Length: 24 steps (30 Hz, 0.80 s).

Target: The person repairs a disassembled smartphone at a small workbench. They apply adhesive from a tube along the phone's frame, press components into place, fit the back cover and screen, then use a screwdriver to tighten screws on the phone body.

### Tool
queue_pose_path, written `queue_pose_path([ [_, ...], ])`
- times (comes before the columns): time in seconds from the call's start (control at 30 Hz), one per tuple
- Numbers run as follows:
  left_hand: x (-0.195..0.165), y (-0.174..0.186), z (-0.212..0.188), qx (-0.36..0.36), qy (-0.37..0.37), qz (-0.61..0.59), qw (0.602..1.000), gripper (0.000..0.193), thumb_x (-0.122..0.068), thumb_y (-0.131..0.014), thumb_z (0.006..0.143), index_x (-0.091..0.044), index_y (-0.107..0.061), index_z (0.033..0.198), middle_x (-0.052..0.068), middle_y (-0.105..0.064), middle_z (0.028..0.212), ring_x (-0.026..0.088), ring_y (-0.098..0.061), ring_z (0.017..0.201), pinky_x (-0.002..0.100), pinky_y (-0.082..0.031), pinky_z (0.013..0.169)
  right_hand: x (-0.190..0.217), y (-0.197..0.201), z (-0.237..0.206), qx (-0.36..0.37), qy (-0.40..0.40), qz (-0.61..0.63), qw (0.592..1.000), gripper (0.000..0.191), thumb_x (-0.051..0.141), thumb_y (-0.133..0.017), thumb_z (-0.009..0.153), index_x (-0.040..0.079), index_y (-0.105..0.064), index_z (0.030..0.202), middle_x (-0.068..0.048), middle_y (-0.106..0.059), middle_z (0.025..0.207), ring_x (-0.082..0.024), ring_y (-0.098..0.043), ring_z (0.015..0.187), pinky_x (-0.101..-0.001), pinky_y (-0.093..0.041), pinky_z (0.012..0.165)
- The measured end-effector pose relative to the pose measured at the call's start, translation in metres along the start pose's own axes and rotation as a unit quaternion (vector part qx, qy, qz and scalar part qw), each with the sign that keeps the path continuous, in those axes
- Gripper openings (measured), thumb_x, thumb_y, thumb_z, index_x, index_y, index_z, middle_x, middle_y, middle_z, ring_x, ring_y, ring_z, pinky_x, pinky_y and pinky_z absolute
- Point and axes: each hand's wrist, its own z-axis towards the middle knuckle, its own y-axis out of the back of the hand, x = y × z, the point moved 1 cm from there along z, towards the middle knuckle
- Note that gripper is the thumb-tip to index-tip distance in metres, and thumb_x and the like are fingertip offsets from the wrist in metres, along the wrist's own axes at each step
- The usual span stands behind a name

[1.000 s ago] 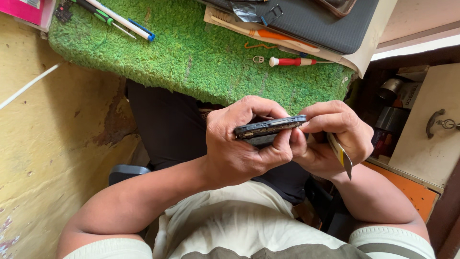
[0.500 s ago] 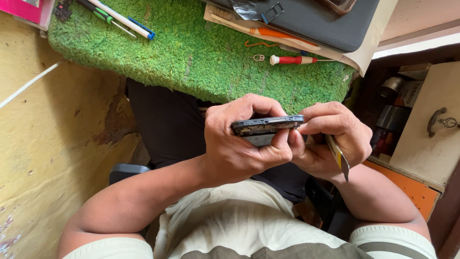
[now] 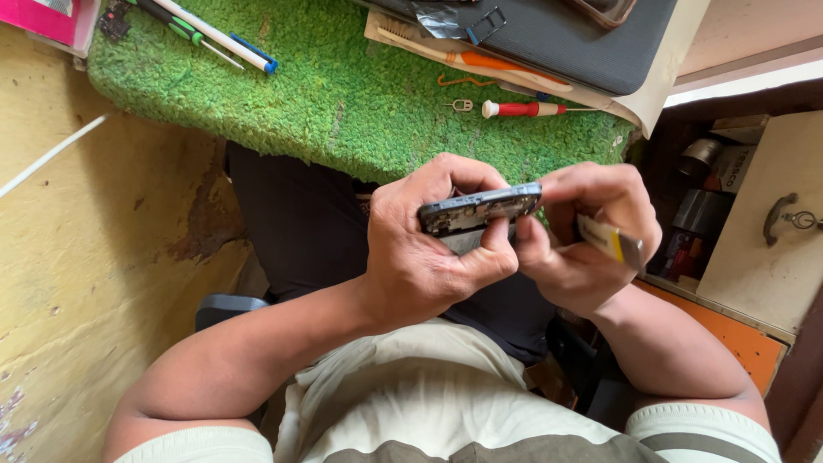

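**Op 1:** Head view, log entry. From where I sit, little has moved over the last second. Left hand (image 3: 429, 249) remains wrapped around the phone (image 3: 480, 208), thumb pressed up against its near edge, fingers curled over the far side. The phone sits edge-on to the camera, held in the air above the lap, just near of the green mat (image 3: 343, 94).

**Op 2:** And the right hand (image 3: 583, 231)?

**Op 1:** Closed too. Its fingertips pinch the right end of the phone, and a flat tool (image 3: 610, 242) with a yellow band juts out from the palm side, down and to the right. That tool has tilted slightly since the earlier frames; the thumb has crept a touch along the phone's edge. Otherwise the grip is unchanged.

**Op 2:** Meaning?

**Op 1:** My reading: I'd call this slow, fine work along the edge of the casing, not a change of step. I cannot tell whether the tool tip is in the seam.

**Op 2:** Bench?

**Op 1:** Untouched. Red-handled screwdriver (image 3: 523, 109) lies on the mat's far right, a small metal ring (image 3: 461, 105) just left of it. Toothbrush (image 3: 471, 53) with orange handle beyond, beside a dark case (image 3: 557, 43). White pen (image 3: 219, 36) far left.
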Motion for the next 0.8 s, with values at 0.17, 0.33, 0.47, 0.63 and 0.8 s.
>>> queue_pose_path([
  [0.17,-0.001,0.002,0.001,-0.001,-0.029,0.031,0.999,0.021,-0.004,-0.078,0.094,-0.003,-0.063,0.108,0.0,-0.068,0.09,0.002,-0.063,0.077,0.019,-0.057,0.073,-0.003,0.008,0.003,0.064,-0.035,0.022,0.997,0.019,0.006,-0.077,0.093,-0.003,-0.065,0.105,-0.006,-0.067,0.094,-0.004,-0.05,0.067,-0.0172,-0.038,0.058],
  [0.33,-0.001,0.004,0.003,0.001,-0.012,0.035,0.999,0.02,-0.004,-0.078,0.094,-0.003,-0.063,0.108,0.0,-0.068,0.09,0.003,-0.063,0.076,0.02,-0.056,0.073,-0.009,0.01,0.006,0.072,-0.046,0.015,0.996,0.019,0.007,-0.078,0.091,-0.002,-0.067,0.103,-0.006,-0.067,0.092,-0.002,-0.048,0.064,-0.0174,-0.036,0.056],
  [0.47,-0.001,0.005,0.004,-0.001,-0.014,0.043,0.999,0.02,-0.004,-0.078,0.094,-0.004,-0.063,0.108,0.001,-0.068,0.091,0.005,-0.063,0.077,0.021,-0.056,0.074,-0.011,0.009,0.007,0.072,-0.048,0.017,0.996,0.018,0.008,-0.078,0.092,-0.002,-0.067,0.102,-0.005,-0.067,0.091,-0.003,-0.049,0.065,-0.0174,-0.036,0.057],
  [0.63,-0.001,0.005,0.004,-0.002,-0.035,0.065,0.997,0.02,-0.004,-0.078,0.095,-0.005,-0.062,0.108,0.002,-0.068,0.093,0.008,-0.065,0.078,0.023,-0.056,0.074,-0.012,0.009,0.008,0.078,-0.056,0.018,0.995,0.016,0.007,-0.078,0.093,-0.002,-0.066,0.099,-0.004,-0.066,0.091,-0.002,-0.049,0.066,-0.017,-0.035,0.057],
  [0.8,-0.001,0.005,0.003,0.001,-0.051,0.073,0.996,0.019,-0.005,-0.077,0.096,-0.005,-0.062,0.108,0.003,-0.067,0.094,0.01,-0.066,0.078,0.024,-0.056,0.075,-0.011,0.009,0.007,0.083,-0.081,0.051,0.992,0.013,0.004,-0.076,0.093,-0.002,-0.065,0.096,-0.002,-0.065,0.09,-0.001,-0.048,0.069,-0.0164,-0.035,0.059],
])
